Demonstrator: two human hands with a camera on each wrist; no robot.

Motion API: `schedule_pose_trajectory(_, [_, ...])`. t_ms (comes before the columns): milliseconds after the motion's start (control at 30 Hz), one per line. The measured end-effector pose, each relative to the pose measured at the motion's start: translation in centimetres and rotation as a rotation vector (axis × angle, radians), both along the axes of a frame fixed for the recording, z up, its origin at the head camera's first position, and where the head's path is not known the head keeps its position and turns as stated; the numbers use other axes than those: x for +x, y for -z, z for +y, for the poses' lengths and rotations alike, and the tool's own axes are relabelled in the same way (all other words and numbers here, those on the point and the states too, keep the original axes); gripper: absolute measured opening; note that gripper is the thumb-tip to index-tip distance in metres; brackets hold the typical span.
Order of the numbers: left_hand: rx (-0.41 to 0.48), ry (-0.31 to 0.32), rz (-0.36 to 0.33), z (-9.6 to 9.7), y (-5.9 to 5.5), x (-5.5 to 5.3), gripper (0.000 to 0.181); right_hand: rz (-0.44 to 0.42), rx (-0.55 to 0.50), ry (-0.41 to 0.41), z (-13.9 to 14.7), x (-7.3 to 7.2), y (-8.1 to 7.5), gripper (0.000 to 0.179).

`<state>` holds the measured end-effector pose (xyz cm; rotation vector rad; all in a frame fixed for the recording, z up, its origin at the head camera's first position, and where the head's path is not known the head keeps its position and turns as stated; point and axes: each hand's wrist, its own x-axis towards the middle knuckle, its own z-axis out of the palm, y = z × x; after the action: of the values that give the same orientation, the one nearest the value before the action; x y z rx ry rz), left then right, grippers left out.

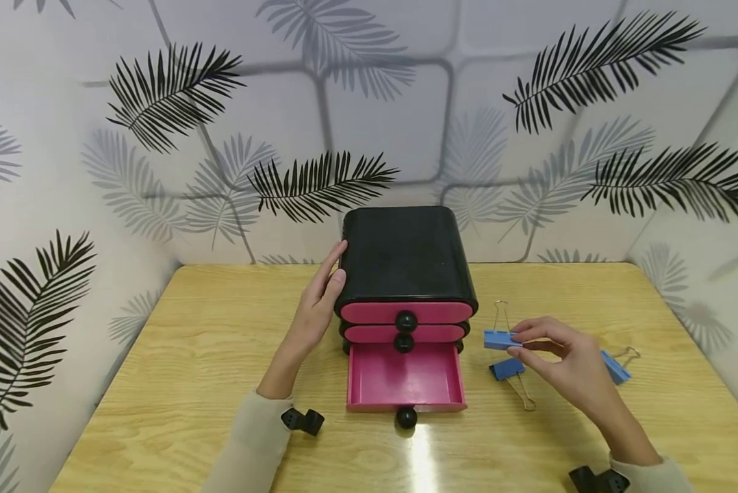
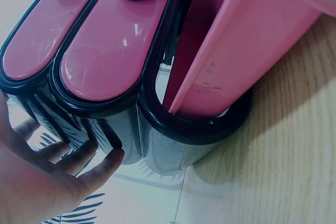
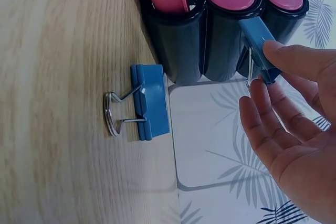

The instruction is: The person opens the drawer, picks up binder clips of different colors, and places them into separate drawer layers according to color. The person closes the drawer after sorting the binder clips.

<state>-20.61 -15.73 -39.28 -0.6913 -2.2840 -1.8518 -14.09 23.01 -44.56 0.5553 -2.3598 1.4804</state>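
A black drawer unit (image 1: pixel 406 253) with pink drawer fronts stands on the table, its bottom drawer (image 1: pixel 406 376) pulled out and bare inside. My left hand (image 1: pixel 315 305) rests against the unit's left side, fingers extended along the black wall in the left wrist view. Right of the unit, my right hand (image 1: pixel 563 356) pinches a blue binder clip (image 3: pixel 258 38) between thumb and fingers, above the table. Just below it in the head view lies a second blue binder clip (image 1: pixel 507 370). A third blue binder clip (image 1: pixel 617 367) lies beyond the right hand, partly covered by it.
The light wooden table (image 1: pixel 221 356) runs back to a wall (image 1: pixel 381 123) with a feather pattern. Round black knobs (image 1: pixel 406 418) stick out from the drawer fronts. Dark wrist cameras (image 1: pixel 303 420) sit on both sleeves.
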Motion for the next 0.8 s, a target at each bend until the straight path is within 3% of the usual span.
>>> schedule_pose_trajectory(800, [0.009,-0.009,0.020,0.1,0.3,-0.2,0.053,-0.049,-0.035,-0.072,-1.7,2.1,1.8,0.028])
